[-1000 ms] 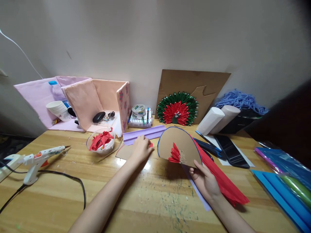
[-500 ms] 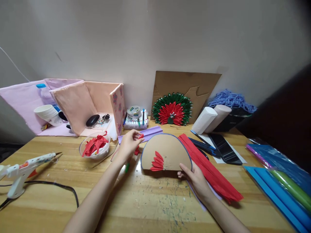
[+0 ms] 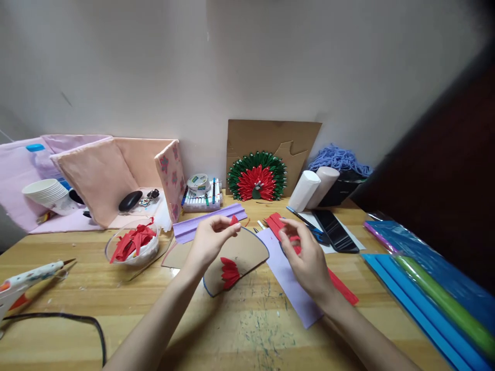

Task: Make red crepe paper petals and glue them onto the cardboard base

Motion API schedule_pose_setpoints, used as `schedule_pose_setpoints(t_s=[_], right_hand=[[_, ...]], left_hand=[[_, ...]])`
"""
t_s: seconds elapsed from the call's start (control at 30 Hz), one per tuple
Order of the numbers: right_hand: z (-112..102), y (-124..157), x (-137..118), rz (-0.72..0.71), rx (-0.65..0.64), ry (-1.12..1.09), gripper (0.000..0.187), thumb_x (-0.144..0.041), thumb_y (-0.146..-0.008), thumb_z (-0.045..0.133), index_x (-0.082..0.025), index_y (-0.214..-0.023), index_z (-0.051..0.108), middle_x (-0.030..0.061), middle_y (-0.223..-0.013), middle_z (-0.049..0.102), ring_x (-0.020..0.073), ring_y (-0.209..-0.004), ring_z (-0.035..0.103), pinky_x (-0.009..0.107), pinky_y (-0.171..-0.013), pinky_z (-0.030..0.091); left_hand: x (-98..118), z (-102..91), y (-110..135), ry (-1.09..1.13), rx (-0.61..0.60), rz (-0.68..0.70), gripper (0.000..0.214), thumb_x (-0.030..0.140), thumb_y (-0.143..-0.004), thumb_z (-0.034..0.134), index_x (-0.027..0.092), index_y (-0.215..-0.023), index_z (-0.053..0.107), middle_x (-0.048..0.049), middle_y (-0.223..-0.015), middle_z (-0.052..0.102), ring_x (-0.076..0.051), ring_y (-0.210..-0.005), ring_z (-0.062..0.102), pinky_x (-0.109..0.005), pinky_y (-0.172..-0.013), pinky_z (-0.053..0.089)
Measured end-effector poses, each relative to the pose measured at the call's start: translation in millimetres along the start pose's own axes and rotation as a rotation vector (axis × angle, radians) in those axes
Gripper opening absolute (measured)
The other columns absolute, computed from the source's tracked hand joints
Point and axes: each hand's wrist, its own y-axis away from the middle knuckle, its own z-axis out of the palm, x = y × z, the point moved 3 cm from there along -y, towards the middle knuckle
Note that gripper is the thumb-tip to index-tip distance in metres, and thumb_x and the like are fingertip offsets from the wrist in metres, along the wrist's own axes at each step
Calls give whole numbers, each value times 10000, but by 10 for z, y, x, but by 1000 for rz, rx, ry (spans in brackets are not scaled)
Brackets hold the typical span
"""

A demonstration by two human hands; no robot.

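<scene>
My left hand [image 3: 212, 239] is closed in a pinch on a small red crepe paper petal [image 3: 234, 220], above the table. Below it lies a rounded cardboard piece [image 3: 249, 252] with a blue edge, tilted on the tabletop. A small fan of red petals [image 3: 230, 273] is stuck to its lower side. To the right, my right hand [image 3: 307, 257] hovers with curled fingers, thumb and fingertips apart and nothing seen between them. Beneath that hand are a long red crepe paper strip [image 3: 342, 286] and a lilac paper sheet [image 3: 290, 288].
A bowl of red paper strips [image 3: 133, 242] and a hot glue gun [image 3: 29, 283] with its black cord are on the left. At the back, a finished red-and-green petal fan [image 3: 257, 178] leans on cardboard. A phone [image 3: 335, 231] and blue rolls [image 3: 410, 293] lie right.
My right hand has let go of the cardboard piece, which now lies turned on the table, and has risen open. My left hand still pinches the red petal. The view has shifted right.
</scene>
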Motion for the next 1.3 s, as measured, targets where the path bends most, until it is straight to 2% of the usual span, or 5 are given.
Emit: schedule_pose_setpoints(t_s=[0.17, 0.37, 0.63, 0.9, 1.3], right_hand=[[116, -386, -546, -33, -212, -293, 173, -360, -834, 578, -196, -869, 621, 35, -864, 632, 158, -776, 601, 259, -679, 483], [157, -519, -609, 8, -377, -479, 169, -339, -764, 664, -174, -776, 628, 0, -741, 632, 129, -710, 592, 243, -651, 481], [100, -541, -557, 78, -368, -515, 145, -304, -754, 681, -170, -761, 627, -21, -663, 609, 95, -609, 559, 214, -576, 456], [72, -482, -604, -14, -210, -524, 82, -254, -766, 675, -200, -821, 645, -3, -761, 651, 114, -659, 605, 229, -593, 513], [114, -419, -666, -96, -237, -535, 179, -170, -742, 710, -216, -901, 641, -2, -876, 677, 115, -771, 649, 230, -716, 561]], left_hand=[[221, 315, 51, 57, -81, 64, 269, 361, -618, 766, 137, -654, 623, -10, -661, 646, -123, -637, 583, -238, -641, 454], [354, 380, 96, 10, -41, 117, 251, 360, -645, 756, 146, -676, 629, -21, -689, 658, -142, -663, 600, -241, -632, 465], [389, 307, 123, -69, -87, 166, 145, 304, -798, 624, 162, -772, 634, -17, -758, 676, -134, -726, 625, -233, -687, 476], [467, 193, 167, -109, 2, 251, 161, 265, -784, 641, 174, -914, 616, -36, -890, 679, -153, -829, 638, -265, -772, 501], [527, 248, 262, -66, 27, 287, 170, 213, -789, 644, 157, -948, 626, -35, -876, 680, -143, -820, 647, -244, -763, 519]])
